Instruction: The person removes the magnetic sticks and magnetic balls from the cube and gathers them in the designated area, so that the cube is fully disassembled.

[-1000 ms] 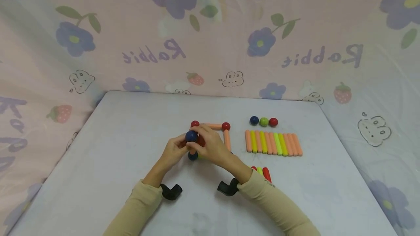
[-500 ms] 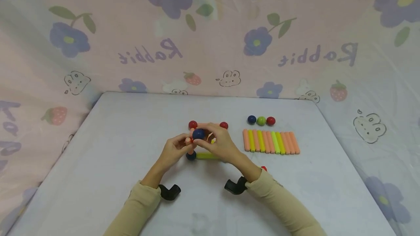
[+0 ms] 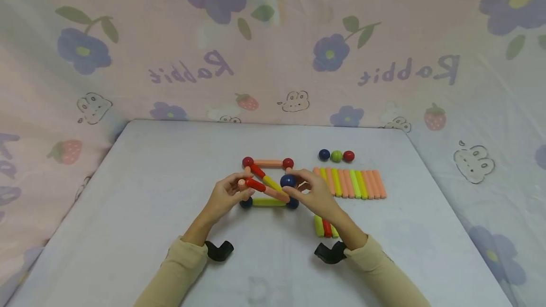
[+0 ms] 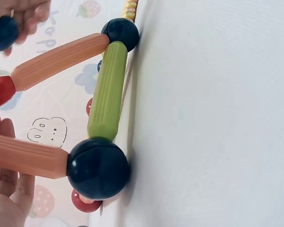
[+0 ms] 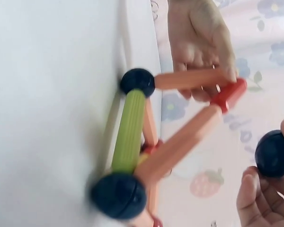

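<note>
My right hand [image 3: 317, 194] pinches a dark blue ball [image 3: 288, 181] between thumb and fingers, above the right side of a frame built of balls and sticks. An upright orange stick [image 4: 31, 155] on the near-left blue ball [image 4: 98, 168] is held near its top by my left hand [image 3: 227, 192]. Beside that top lies the end of a red stick [image 5: 228, 94], joined to another orange stick [image 5: 180, 144] that slants up from the near-right blue ball [image 5: 118, 195]. A yellow-green stick [image 3: 268, 202] links the two near balls. Red balls [image 3: 248, 162] mark the far corners.
Right of the frame lies a row of orange, yellow and green sticks [image 3: 357, 184], with a blue, a green and a red ball [image 3: 349, 156] behind it. Short green and red sticks [image 3: 326, 227] lie close to my right forearm. A printed curtain [image 3: 273, 60] hangs behind the table.
My right hand has moved right with the blue ball, from beside my left fingers to over the frame's right side. The slanting red and orange sticks have come into sight. My left hand stays nearly in place.
</note>
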`<action>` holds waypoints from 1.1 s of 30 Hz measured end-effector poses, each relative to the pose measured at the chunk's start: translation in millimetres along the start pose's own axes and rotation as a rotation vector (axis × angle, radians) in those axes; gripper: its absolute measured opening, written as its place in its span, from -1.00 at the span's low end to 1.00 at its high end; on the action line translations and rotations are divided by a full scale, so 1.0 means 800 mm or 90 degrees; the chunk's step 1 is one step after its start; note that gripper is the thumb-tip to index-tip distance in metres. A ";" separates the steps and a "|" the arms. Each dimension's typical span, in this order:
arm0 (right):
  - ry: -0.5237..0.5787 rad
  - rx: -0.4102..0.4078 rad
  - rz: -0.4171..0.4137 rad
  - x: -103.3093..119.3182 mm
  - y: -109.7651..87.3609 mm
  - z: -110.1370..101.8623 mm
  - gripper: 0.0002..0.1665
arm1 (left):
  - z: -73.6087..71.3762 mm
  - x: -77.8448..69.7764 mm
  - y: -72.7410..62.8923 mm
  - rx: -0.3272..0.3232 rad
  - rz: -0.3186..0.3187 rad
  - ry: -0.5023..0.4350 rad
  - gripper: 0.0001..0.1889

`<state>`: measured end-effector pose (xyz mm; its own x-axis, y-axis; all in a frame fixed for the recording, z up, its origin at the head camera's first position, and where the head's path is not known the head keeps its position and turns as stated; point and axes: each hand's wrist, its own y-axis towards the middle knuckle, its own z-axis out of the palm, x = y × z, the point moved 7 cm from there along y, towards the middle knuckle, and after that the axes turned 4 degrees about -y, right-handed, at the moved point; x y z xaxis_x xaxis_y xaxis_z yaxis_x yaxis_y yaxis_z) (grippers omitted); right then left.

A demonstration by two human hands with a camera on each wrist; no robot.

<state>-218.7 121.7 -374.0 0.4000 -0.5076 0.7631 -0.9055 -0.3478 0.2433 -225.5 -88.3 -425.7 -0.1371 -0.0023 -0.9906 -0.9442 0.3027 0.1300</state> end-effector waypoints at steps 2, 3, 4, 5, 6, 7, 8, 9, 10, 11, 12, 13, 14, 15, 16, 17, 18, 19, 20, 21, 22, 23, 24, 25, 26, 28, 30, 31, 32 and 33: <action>-0.004 -0.006 0.013 -0.007 -0.007 -0.010 -0.55 | 0.000 0.001 0.000 0.005 -0.003 0.020 -0.52; -0.007 -0.011 0.021 -0.011 -0.010 -0.015 -0.56 | 0.000 0.002 -0.001 0.008 -0.006 0.034 -0.53; -0.009 -0.014 0.029 -0.016 -0.013 -0.020 -0.57 | -0.001 0.003 -0.002 0.009 -0.011 0.053 -0.53; -0.011 -0.018 0.037 -0.021 -0.016 -0.025 -0.57 | -0.002 0.004 -0.003 0.009 -0.016 0.070 -0.53; -0.011 -0.024 0.041 -0.025 -0.019 -0.031 -0.57 | -0.004 0.005 -0.004 0.009 -0.022 0.088 -0.54; -0.010 -0.025 0.054 -0.031 -0.022 -0.037 -0.57 | -0.006 0.007 -0.005 0.009 -0.031 0.106 -0.54; -0.011 -0.028 0.062 -0.036 -0.024 -0.044 -0.56 | -0.008 0.008 -0.006 0.008 -0.037 0.122 -0.55; -0.012 -0.031 0.070 -0.041 -0.026 -0.050 -0.56 | -0.010 0.009 -0.006 0.007 -0.042 0.136 -0.55; -0.013 -0.032 0.081 -0.047 -0.028 -0.057 -0.55 | -0.011 0.010 -0.007 0.006 -0.046 0.146 -0.56; -0.017 -0.032 0.093 -0.052 -0.029 -0.064 -0.54 | -0.012 0.011 -0.007 0.007 -0.047 0.152 -0.57; -0.026 -0.031 0.103 -0.057 -0.030 -0.070 -0.54 | -0.013 0.012 -0.007 0.009 -0.045 0.165 -0.59; -0.034 -0.026 0.115 -0.063 -0.031 -0.076 -0.54 | -0.014 0.012 -0.007 0.010 -0.042 0.173 -0.61; -0.043 -0.024 0.122 -0.068 -0.032 -0.083 -0.54 | -0.014 0.012 -0.007 0.011 -0.037 0.181 -0.62; -0.049 -0.019 0.133 -0.073 -0.032 -0.089 -0.54 | -0.015 0.013 -0.007 0.013 -0.035 0.189 -0.64; -0.056 -0.015 0.141 -0.079 -0.032 -0.094 -0.54 | -0.015 0.014 -0.007 0.017 -0.034 0.195 -0.67; -0.063 -0.012 0.147 -0.084 -0.031 -0.100 -0.54 | -0.015 0.016 -0.007 0.020 -0.038 0.203 -0.70; -0.068 -0.009 0.154 -0.089 -0.031 -0.105 -0.53 | -0.015 0.018 -0.006 0.022 -0.044 0.215 -0.74; -0.071 -0.009 0.162 -0.094 -0.031 -0.111 -0.52 | -0.015 0.020 -0.006 0.021 -0.052 0.220 -0.76; -0.076 -0.009 0.173 -0.099 -0.031 -0.116 -0.51 | -0.015 0.022 -0.005 0.023 -0.058 0.227 -0.78; -0.084 -0.011 0.181 -0.104 -0.031 -0.121 -0.49 | -0.015 0.024 -0.004 0.025 -0.065 0.235 -0.79; -0.093 -0.013 0.187 -0.108 -0.030 -0.126 -0.48 | -0.015 0.025 -0.004 0.028 -0.069 0.244 -0.79; -0.099 -0.014 0.194 -0.113 -0.030 -0.130 -0.46 | -0.015 0.026 -0.003 0.028 -0.072 0.251 -0.79; -0.103 -0.017 0.201 -0.118 -0.030 -0.134 -0.45 | -0.015 0.027 -0.003 0.026 -0.073 0.257 -0.78; -0.106 -0.018 0.204 -0.122 -0.029 -0.138 -0.44 | -0.014 0.028 -0.002 0.025 -0.071 0.261 -0.76; -0.107 -0.018 0.208 -0.127 -0.029 -0.142 -0.43 | -0.014 0.028 -0.002 0.025 -0.070 0.264 -0.75; -0.108 -0.019 0.220 -0.138 -0.027 -0.149 -0.41 | -0.013 0.030 -0.002 0.018 -0.073 0.269 -0.73; -0.099 -0.016 0.230 -0.149 -0.025 -0.156 -0.39 | -0.012 0.030 -0.001 0.007 -0.075 0.276 -0.73; -0.098 -0.016 0.236 -0.154 -0.023 -0.159 -0.38 | -0.012 0.030 -0.001 0.004 -0.076 0.279 -0.73; -0.099 -0.016 0.241 -0.158 -0.021 -0.162 -0.37 | -0.012 0.030 -0.001 0.000 -0.079 0.282 -0.73; -0.101 -0.018 0.248 -0.163 -0.018 -0.165 -0.37 | -0.012 0.030 0.000 -0.005 -0.082 0.287 -0.73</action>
<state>-276.5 297.1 -397.6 0.0424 -0.7124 0.7005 -0.9960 -0.0853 -0.0265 -231.5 -97.8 -449.2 -0.1342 -0.4542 -0.8807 -0.9638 0.2663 0.0095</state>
